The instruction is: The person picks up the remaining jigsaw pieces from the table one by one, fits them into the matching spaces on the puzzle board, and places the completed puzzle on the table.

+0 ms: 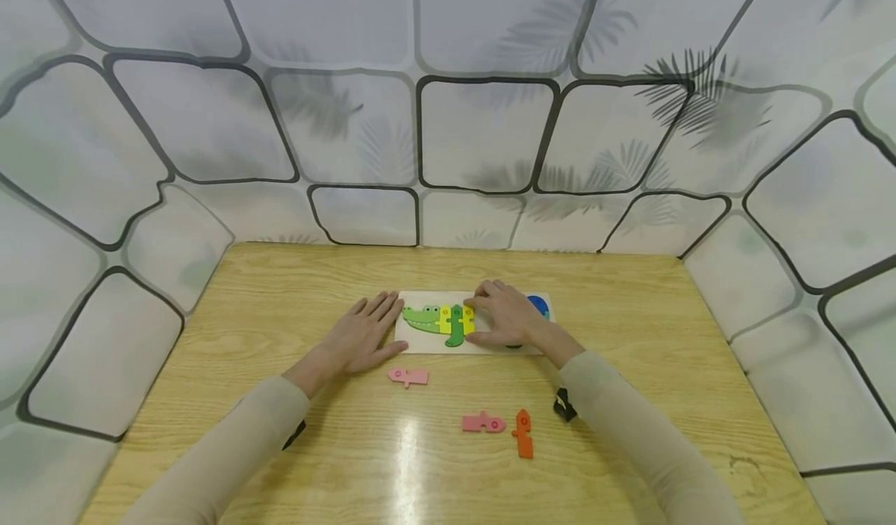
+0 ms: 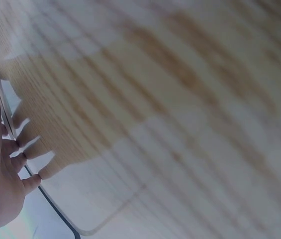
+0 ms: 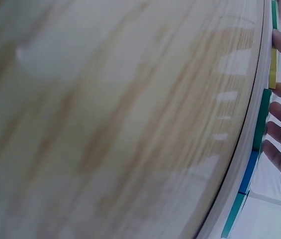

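A white puzzle board [image 1: 423,344] lies on the table with crocodile pieces in it: a green head [image 1: 420,320], a yellow piece beside it, a green leg piece [image 1: 456,327] and another yellow puzzle piece [image 1: 469,321]. My right hand [image 1: 509,316] pinches that last yellow piece between thumb and fingers; the right wrist view shows the fingertips at the yellow edge [image 3: 273,69]. Flat, with fingers spread, my left hand [image 1: 360,340] rests at the board's left edge. A blue piece [image 1: 538,305] shows beyond the right hand, which hides part of the board.
Nearer me on the wooden table [image 1: 350,463] lie a pink piece [image 1: 416,376], a second pink piece [image 1: 479,424] and an orange piece [image 1: 523,435]. A small black object [image 1: 563,406] shows by the right sleeve. Patterned white walls [image 1: 462,136] enclose the table.
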`<state>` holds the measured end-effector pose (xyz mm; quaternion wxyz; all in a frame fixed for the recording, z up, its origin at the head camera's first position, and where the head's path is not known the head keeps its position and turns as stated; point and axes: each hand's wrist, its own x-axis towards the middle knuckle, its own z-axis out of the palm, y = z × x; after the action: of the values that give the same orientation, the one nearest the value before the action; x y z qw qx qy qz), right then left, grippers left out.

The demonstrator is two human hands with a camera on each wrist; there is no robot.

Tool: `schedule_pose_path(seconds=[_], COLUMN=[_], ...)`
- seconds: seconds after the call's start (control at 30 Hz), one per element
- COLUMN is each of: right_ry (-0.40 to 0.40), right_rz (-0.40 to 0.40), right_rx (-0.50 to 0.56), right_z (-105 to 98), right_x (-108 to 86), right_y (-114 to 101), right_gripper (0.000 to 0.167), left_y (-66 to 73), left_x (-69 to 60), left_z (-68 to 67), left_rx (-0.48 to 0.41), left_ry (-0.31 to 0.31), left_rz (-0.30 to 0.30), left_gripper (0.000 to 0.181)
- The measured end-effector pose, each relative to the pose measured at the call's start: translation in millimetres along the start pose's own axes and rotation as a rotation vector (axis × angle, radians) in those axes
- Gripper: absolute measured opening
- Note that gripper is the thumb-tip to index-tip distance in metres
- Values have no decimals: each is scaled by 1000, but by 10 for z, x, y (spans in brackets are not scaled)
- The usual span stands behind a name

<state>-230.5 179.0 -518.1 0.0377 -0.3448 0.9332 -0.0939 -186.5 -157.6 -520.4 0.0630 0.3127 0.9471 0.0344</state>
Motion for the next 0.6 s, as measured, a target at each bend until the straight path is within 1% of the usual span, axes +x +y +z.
schedule_pose_path(seconds=[0.2,0.4,0.6], right_ry=[-9,-1,8], right_rz=[1,-1,4], right_rx=[1,25,58], right_z=[-19,-51,-67], right_x=[-3,-21,-46], right_y=[-7,-31,-50], right_gripper=[71,69,72], left_y=[-1,8,8], left_x=[-3,-4,-10], left_z=[-9,-12,-17], left_rx=[1,-2,-4], left_ry=[6,1,4], left_rz=[1,1,0], left_gripper=[86,86,86])
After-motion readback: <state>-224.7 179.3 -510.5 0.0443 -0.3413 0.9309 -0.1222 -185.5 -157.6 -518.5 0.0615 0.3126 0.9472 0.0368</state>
